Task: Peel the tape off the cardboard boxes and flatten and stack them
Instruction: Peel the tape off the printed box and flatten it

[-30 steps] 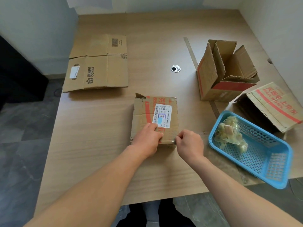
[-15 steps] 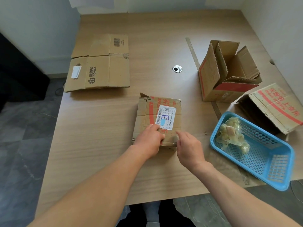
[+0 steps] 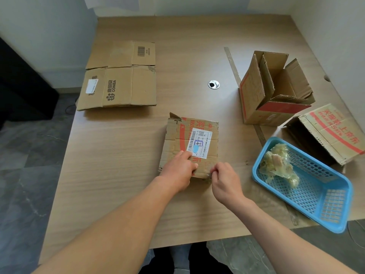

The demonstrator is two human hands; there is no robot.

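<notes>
In the head view, the small box (image 3: 173, 139) is lying mid-table (image 3: 118, 175), with the flattened stack (image 3: 122, 76) at its 10 o'clock and the blue basket (image 3: 308, 196) of peeled tape at its 4 o'clock. The step appears to be lifting a tape end at the box's 6 o'clock edge. To do it well, the person is probably best off pulling low and slowly along the seam so the strip comes off whole, while bearing down so the box is not sliding. The left hand (image 3: 178, 168) is lying on the box top, fingers together and pressing. The right hand (image 3: 225, 177) is bent at the wrist, its fingers bunched and seemingly pinching the tape, which is too faint to make out
</notes>
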